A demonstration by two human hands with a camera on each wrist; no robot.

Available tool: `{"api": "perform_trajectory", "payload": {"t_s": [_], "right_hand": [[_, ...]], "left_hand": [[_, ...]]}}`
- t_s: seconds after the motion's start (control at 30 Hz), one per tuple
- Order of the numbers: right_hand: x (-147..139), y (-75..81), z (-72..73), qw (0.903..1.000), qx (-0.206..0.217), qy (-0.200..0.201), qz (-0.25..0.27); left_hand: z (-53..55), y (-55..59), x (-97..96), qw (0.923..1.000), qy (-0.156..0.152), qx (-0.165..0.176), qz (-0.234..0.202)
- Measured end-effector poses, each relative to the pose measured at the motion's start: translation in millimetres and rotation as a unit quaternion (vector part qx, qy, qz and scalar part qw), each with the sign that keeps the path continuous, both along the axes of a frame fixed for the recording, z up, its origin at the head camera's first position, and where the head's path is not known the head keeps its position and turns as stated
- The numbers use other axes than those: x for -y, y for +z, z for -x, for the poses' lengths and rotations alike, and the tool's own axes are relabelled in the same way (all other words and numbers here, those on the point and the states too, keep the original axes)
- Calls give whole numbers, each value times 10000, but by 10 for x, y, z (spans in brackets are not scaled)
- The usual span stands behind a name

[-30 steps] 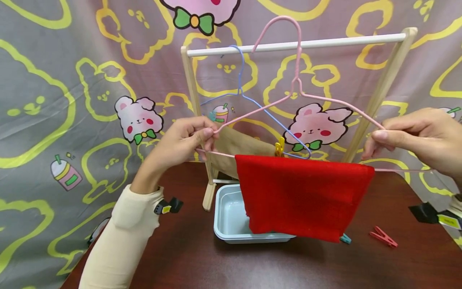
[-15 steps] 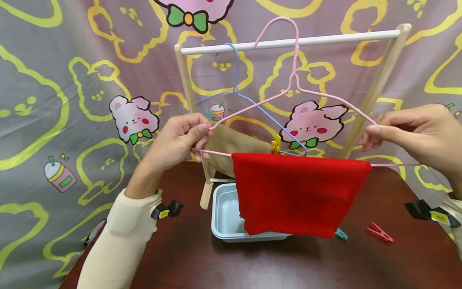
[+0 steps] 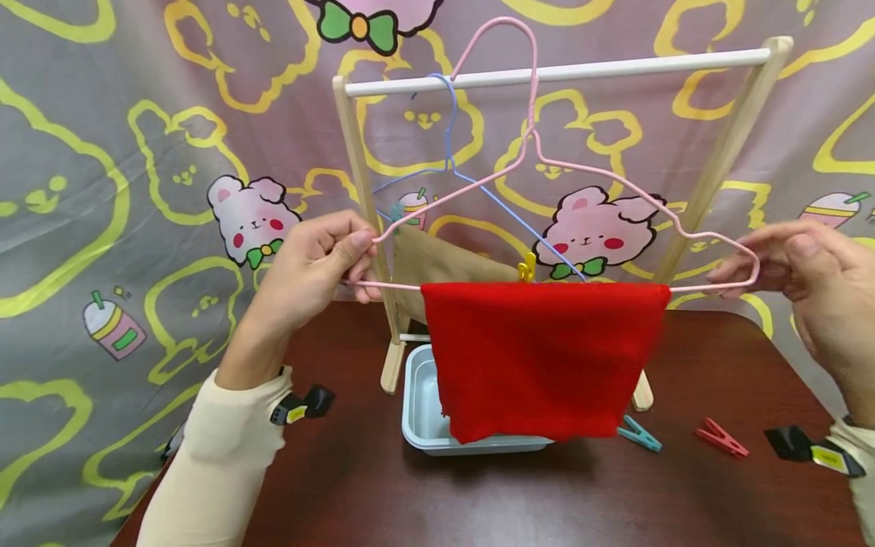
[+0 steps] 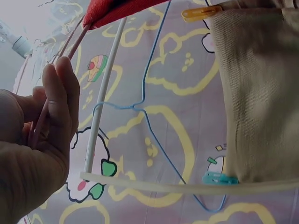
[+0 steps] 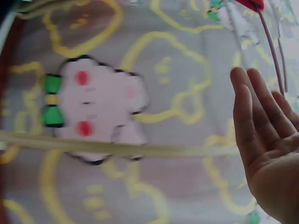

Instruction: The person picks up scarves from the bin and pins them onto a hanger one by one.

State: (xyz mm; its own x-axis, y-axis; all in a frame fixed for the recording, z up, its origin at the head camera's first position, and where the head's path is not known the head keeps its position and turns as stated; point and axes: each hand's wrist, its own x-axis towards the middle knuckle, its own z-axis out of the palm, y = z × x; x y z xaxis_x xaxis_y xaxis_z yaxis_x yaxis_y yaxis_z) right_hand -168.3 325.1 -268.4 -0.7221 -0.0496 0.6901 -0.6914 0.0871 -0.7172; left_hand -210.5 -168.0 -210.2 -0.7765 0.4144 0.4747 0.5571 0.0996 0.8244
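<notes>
Upright in front of me is a pink wire clothes hanger [image 3: 532, 106]. A red cloth [image 3: 547, 357] hangs folded over its bottom bar. My left hand [image 3: 311, 262] pinches the hanger's left corner between thumb and fingers. The left wrist view shows the pink wire passing through that left hand [image 4: 42, 130]. At the hanger's right end, my right hand [image 3: 813, 281] is loosened, its fingers right beside the bent corner. In the right wrist view the fingers of this right hand [image 5: 271, 144] are extended and grip nothing.
A wooden rack with a white rail [image 3: 615, 71] stands behind. From it hangs a blue hanger [image 3: 448, 144] carrying a beige cloth [image 3: 447, 262] with a yellow clothespin [image 3: 527, 268]. Below are a light blue basin [image 3: 478, 448], a teal clothespin [image 3: 639, 434] and a red clothespin [image 3: 722, 438].
My right hand has let go of the hanger's right corner and its fingers have spread. The hanger and red cloth have shifted left and slightly up, with my left hand still holding on.
</notes>
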Motion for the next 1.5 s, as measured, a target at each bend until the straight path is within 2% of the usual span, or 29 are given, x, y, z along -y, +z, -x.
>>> {"api": "perform_trajectory", "payload": {"t_s": [0.07,0.13,0.17,0.2,0.3,0.37,0.5,0.6,0.7,0.77,0.83,0.97,1.07,1.2,1.4,1.5], "right_hand": [[-84,-236,-41,9986,186,339,373],[-114,-451,-129,9979,636,-87,-108],[-109,-557,-177,9939,910,-421,-465],[-116,-670,-216,9879,1124,-591,-888],[-61,-948,-312,9507,1685,-1198,-2311],[-6,-1102,-336,9344,1966,-1178,-2728],[106,-1310,-357,9143,2206,-1117,-3209],[158,-1438,-356,9162,1856,-1034,-3398],[188,-1541,-342,9149,1553,-912,-3612],[204,-1587,-335,9090,1613,-780,-3764],[218,-1620,-324,8951,1748,-794,-4024],[238,-1663,-307,8587,2059,-1043,-4575],[245,-1694,-300,8417,2152,-1211,-4801],[256,-1738,-284,8369,2082,-1291,-4894],[320,-1801,-236,8240,1992,-1415,-5112],[345,-1828,-217,8214,1902,-1427,-5184]], "left_hand": [[-6,1,13,10000,52,-39,7],[-4,-7,22,9999,72,-86,41],[0,-15,26,9999,81,-96,40],[4,-27,30,9999,104,-112,38],[10,-59,55,9997,186,-185,-1],[5,-71,78,9995,237,-202,-86],[-12,-76,118,9991,307,-220,-181],[-18,-78,129,9990,339,-203,-216],[-21,-85,135,9987,371,-214,-271],[-26,-90,137,9984,406,-245,-303],[-30,-93,138,9981,433,-280,-346],[-42,-95,139,9978,435,-307,-389],[-47,-99,136,9979,426,-336,-367],[-46,-106,132,9975,446,-417,-349],[-29,-112,127,9970,467,-468,-402],[-25,-122,124,9969,456,-490,-404]]}}
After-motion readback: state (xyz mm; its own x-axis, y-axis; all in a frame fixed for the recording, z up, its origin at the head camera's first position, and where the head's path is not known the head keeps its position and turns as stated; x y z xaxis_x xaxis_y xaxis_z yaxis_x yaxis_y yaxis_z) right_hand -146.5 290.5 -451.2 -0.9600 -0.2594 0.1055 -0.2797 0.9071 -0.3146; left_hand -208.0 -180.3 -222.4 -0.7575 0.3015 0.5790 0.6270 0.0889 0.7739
